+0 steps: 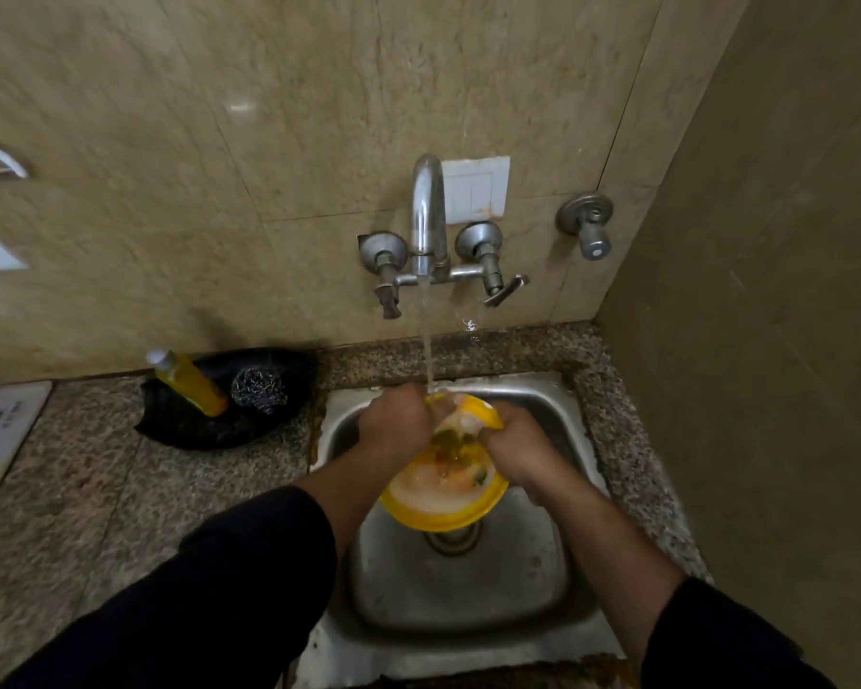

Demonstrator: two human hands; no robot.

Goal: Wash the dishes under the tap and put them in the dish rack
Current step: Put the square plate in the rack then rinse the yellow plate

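Observation:
A yellow plate [438, 509] with orange and green food residue is tilted over the steel sink [463, 584]. Water runs from the chrome tap [427, 216] onto the plate's far edge. My left hand [398, 422] grips the plate's far-left rim right under the stream. My right hand [515, 447] holds the right rim, with its fingers curled in onto the plate's soiled face. Whether it holds a scrubber is hidden. No dish rack is in view.
A yellow soap bottle [190, 382] and a steel scourer [258, 390] lie in a black tray [195, 430] on the granite counter [95, 499] left of the sink. A wall valve [587, 226] sits to the right. A side wall [766, 340] closes the right.

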